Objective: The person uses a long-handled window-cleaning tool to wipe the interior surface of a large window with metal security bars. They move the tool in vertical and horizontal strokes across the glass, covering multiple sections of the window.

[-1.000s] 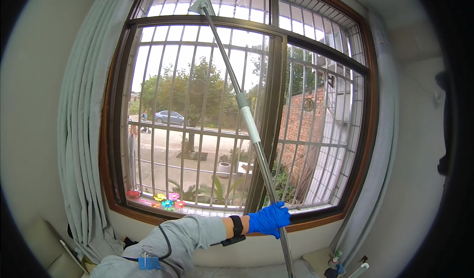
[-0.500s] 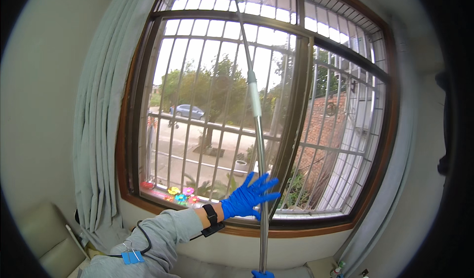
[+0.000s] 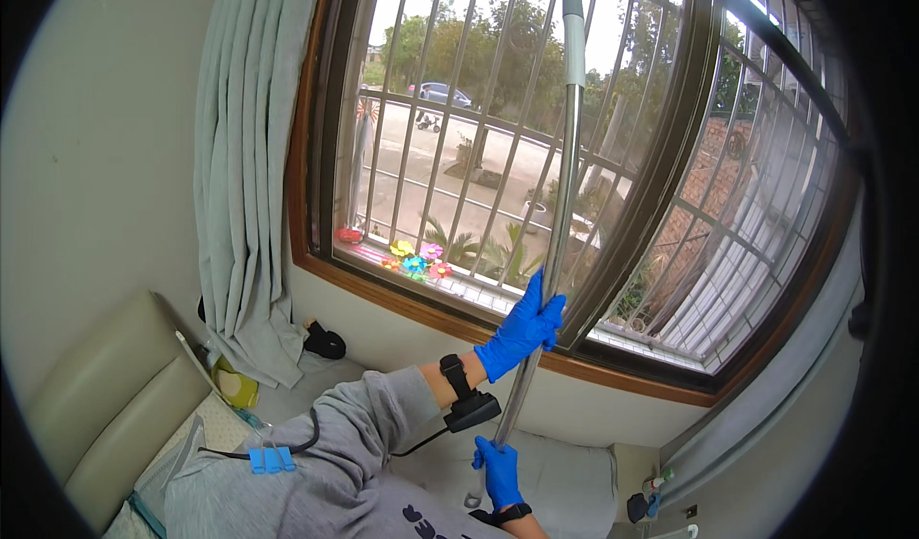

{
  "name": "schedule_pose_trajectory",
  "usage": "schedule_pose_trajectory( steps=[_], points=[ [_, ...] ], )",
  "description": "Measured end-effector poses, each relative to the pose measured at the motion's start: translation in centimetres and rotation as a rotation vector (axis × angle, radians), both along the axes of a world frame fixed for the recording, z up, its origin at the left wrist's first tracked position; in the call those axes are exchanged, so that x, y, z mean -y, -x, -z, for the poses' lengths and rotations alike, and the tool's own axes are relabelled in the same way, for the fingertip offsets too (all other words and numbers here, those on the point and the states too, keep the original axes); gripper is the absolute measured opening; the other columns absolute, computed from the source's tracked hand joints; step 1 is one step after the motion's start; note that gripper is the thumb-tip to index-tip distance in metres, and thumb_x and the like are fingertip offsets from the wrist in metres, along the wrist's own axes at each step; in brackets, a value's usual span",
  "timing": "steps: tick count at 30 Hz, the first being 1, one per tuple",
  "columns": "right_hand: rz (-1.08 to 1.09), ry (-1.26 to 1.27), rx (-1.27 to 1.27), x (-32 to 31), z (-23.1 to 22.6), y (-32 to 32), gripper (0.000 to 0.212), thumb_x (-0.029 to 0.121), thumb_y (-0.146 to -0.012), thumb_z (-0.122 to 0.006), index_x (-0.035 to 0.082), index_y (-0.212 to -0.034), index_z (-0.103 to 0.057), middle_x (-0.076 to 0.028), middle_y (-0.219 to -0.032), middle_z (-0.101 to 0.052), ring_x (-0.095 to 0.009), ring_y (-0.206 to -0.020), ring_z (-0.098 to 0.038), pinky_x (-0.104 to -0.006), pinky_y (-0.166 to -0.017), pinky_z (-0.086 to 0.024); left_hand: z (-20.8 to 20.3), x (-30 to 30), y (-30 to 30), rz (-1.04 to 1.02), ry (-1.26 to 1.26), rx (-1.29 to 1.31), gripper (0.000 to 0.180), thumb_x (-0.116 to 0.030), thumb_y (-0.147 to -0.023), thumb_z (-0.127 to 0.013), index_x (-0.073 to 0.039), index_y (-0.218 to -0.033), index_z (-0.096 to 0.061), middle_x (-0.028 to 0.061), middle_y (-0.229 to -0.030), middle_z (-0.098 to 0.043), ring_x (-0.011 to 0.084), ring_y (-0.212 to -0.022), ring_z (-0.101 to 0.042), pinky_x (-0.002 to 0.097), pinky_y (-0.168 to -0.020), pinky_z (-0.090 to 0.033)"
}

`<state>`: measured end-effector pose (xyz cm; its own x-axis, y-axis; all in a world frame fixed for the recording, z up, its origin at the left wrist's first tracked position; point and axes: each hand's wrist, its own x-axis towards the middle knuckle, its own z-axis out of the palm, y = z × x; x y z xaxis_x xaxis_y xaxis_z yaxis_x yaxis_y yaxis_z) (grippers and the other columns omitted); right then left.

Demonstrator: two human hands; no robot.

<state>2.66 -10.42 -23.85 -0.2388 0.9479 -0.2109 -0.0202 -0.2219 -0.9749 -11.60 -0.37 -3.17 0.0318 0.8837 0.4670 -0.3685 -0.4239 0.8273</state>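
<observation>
The left hand (image 3: 522,330) is curled round the pole (image 3: 569,146); the right hand (image 3: 501,474) is closed on it lower down, near its bottom end. The pole slants up before the barred window (image 3: 624,237). Bright flowers (image 3: 414,264) sit at the window's lower left, and a curtain (image 3: 247,156) hangs farther left.

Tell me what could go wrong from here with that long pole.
1. The metal pole runs past the picture's top edge, so its unseen end might knock something, perhaps the dark window frame.
2. The thin black cable at the left wrist lies close to the pole and could snag.
3. The left hand and right hand wear gloves on smooth-looking metal, so the grip might slip.
</observation>
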Motion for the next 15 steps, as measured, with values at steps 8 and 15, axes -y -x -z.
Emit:
schedule_pose_trajectory(
  steps=[8, 15],
  points=[
    [-0.031, -0.196, 0.130, 0.2, -1.3, -4.1, 0.041, 0.026, -0.088, -0.057, 0.002, -0.121, -0.050, -0.008, -0.103, -0.060, -0.014, -0.094, -0.054, -0.0280, -0.082, -0.043, -0.6, -1.1, 0.0, -0.180, 0.056, -0.067, 0.068, -0.024, -0.089, -0.057, -0.015, -0.142, -0.015, 0.0037, -0.063, -0.046, 0.0104, -0.045, -0.044, 0.0258, -0.039, -0.041],
    [0.024, -0.227, 0.118, 1.6, -0.9, -7.3, 0.036, 0.022, -0.087, -0.058, 0.003, -0.117, -0.053, -0.008, -0.099, -0.061, -0.013, -0.092, -0.057, -0.0282, -0.080, -0.044, -1.5, 0.2, -3.4, -0.124, 0.086, -0.052, 0.080, -0.022, -0.088, -0.061, -0.010, -0.143, -0.004, 0.0027, -0.066, -0.046, 0.0096, -0.049, -0.047, 0.0253, -0.041, -0.042]
  ],
)
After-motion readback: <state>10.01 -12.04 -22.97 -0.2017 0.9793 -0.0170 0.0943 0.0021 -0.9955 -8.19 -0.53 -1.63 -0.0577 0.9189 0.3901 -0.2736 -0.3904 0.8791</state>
